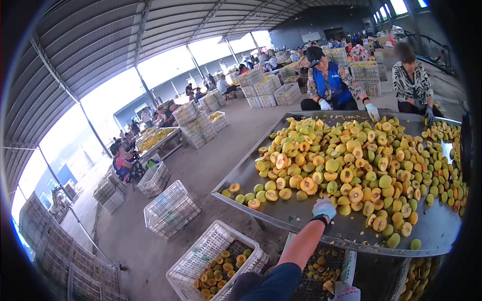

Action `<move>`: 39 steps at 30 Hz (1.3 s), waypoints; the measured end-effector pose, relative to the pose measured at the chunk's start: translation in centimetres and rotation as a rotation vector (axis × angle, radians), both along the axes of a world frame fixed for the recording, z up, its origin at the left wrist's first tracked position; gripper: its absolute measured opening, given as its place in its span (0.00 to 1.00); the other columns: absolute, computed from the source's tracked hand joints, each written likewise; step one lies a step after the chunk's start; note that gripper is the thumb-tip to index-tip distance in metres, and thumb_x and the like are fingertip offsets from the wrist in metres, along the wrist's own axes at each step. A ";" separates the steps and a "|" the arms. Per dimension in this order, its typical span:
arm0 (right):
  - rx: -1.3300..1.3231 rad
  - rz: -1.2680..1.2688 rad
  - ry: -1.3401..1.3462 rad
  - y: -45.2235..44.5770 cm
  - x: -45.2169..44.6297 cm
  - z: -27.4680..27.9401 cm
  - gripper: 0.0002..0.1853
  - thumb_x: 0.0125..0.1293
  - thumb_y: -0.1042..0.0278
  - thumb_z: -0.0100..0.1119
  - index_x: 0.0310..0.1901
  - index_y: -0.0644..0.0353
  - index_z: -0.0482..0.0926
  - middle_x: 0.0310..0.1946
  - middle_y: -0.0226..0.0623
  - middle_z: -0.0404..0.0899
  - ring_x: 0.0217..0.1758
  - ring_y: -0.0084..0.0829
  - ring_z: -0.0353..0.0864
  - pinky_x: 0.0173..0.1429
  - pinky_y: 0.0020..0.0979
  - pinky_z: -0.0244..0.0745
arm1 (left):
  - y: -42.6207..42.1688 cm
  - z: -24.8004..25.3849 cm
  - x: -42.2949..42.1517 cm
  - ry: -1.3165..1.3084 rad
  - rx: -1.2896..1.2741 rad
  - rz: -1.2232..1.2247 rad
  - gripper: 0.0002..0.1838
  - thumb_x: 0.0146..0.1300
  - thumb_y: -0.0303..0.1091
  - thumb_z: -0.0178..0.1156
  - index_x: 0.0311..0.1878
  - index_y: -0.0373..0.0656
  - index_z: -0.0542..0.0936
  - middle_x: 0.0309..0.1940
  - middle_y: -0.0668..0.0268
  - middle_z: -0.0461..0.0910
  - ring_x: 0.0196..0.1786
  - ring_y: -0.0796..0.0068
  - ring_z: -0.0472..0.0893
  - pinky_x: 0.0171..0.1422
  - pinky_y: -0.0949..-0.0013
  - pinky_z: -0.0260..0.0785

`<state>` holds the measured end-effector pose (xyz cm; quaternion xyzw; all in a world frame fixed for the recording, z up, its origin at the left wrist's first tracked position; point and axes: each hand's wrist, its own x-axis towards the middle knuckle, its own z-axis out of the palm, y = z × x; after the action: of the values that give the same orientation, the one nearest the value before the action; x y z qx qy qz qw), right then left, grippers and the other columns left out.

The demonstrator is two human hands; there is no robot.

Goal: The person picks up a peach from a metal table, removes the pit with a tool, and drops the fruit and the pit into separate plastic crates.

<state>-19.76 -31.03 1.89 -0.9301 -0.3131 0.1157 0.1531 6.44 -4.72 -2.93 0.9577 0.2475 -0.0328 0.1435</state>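
My left hand (324, 208), in a pale glove with a dark band at the wrist, reaches over the metal table's near edge. Its fingers are curled at the front of a large heap of halved yellow-green stone fruit (346, 155); whatever they hold is hidden. At the bottom edge, partly cut off, my right hand (345, 292) wears a whitish glove with pink marks. Its fingers appear closed by a piece of yellow fruit (329, 287), above a crate (349, 268) holding small fruit pieces.
A white plastic crate (175, 276) with fruit halves stands left of my arm; stacked crates (170, 210) are farther left. Across the metal table (432, 233), a person in a blue vest (332, 83) and another in a patterned top (412, 83) work with gloved hands.
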 end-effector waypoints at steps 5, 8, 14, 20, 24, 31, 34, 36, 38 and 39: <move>0.006 0.050 0.013 0.6 0.4 -0.7 0.26 0.54 0.54 0.65 0.52 0.58 0.75 0.38 0.45 0.81 0.38 0.44 0.83 0.41 0.43 0.78 | 1.3 -0.7 1.7 0.014 -0.065 0.005 0.19 0.62 0.40 0.55 0.53 0.41 0.78 0.54 0.55 0.81 0.58 0.59 0.79 0.60 0.62 0.73; -0.004 0.074 0.006 1.0 0.5 -0.3 0.28 0.55 0.53 0.64 0.55 0.59 0.74 0.38 0.46 0.82 0.38 0.44 0.84 0.42 0.43 0.78 | 2.1 -0.3 1.2 -0.007 -0.083 0.038 0.21 0.61 0.45 0.56 0.53 0.42 0.79 0.54 0.57 0.81 0.58 0.63 0.80 0.61 0.63 0.72; -0.068 0.080 -0.102 1.6 -0.2 -2.0 0.31 0.58 0.52 0.62 0.62 0.57 0.72 0.40 0.47 0.83 0.39 0.46 0.84 0.43 0.44 0.79 | 4.9 2.7 -2.6 -0.062 -0.834 0.128 0.29 0.59 0.57 0.60 0.49 0.38 0.81 0.40 0.59 0.85 0.41 0.66 0.84 0.51 0.68 0.75; 0.087 -0.004 0.091 2.9 0.1 0.2 0.28 0.58 0.57 0.63 0.60 0.56 0.72 0.46 0.50 0.81 0.44 0.50 0.82 0.49 0.47 0.77 | 3.4 5.3 -13.4 -0.307 -1.623 0.180 0.12 0.63 0.43 0.58 0.36 0.44 0.78 0.26 0.65 0.79 0.27 0.70 0.81 0.26 0.68 0.73; 0.152 -0.026 -0.102 3.7 0.4 -1.6 0.33 0.53 0.58 0.69 0.62 0.56 0.71 0.57 0.56 0.75 0.57 0.51 0.77 0.59 0.44 0.74 | 2.6 7.3 -20.3 -0.203 -1.724 0.208 0.11 0.67 0.45 0.56 0.41 0.47 0.78 0.29 0.69 0.80 0.27 0.74 0.79 0.29 0.71 0.73; 0.688 -0.116 -0.044 6.4 2.2 -6.3 0.19 0.57 0.60 0.63 0.47 0.60 0.79 0.40 0.46 0.84 0.46 0.44 0.84 0.52 0.41 0.77 | 4.6 -3.0 -21.9 -0.376 -1.970 -0.268 0.19 0.65 0.28 0.60 0.59 0.41 0.72 0.52 0.67 0.74 0.55 0.79 0.75 0.58 0.72 0.71; 0.713 -0.158 -0.046 6.8 2.0 -5.4 0.18 0.56 0.60 0.64 0.47 0.60 0.79 0.40 0.46 0.84 0.46 0.45 0.84 0.51 0.41 0.77 | 3.1 2.3 -26.1 -0.819 -0.977 -0.545 0.24 0.62 0.23 0.61 0.62 0.40 0.68 0.55 0.67 0.73 0.56 0.77 0.76 0.62 0.69 0.70; 0.721 -0.177 -0.037 7.2 1.8 -4.8 0.18 0.56 0.60 0.64 0.46 0.60 0.79 0.40 0.47 0.84 0.46 0.46 0.83 0.51 0.41 0.77 | 4.2 0.0 -24.8 -0.858 -0.827 -0.564 0.26 0.63 0.23 0.60 0.64 0.41 0.66 0.56 0.69 0.72 0.56 0.77 0.75 0.64 0.69 0.70; 0.727 -0.186 -0.032 7.0 1.7 -4.7 0.18 0.56 0.61 0.64 0.46 0.61 0.79 0.40 0.47 0.84 0.46 0.47 0.83 0.50 0.41 0.77 | 5.0 -1.5 -23.1 -0.465 -1.828 -0.269 0.19 0.66 0.37 0.61 0.59 0.46 0.73 0.47 0.66 0.78 0.50 0.75 0.79 0.59 0.68 0.74; 0.729 -0.193 -0.032 6.9 1.7 -4.4 0.18 0.56 0.61 0.64 0.45 0.61 0.79 0.40 0.47 0.84 0.46 0.47 0.83 0.50 0.41 0.77 | 5.0 -4.3 -21.7 -0.560 -1.684 -0.117 0.16 0.68 0.38 0.57 0.57 0.47 0.74 0.46 0.66 0.78 0.49 0.74 0.79 0.58 0.67 0.75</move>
<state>-18.05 -24.10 -2.49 -0.8414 -0.2469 -0.0328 0.4796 -15.26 0.32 -7.20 0.5185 0.0478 0.0241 0.8534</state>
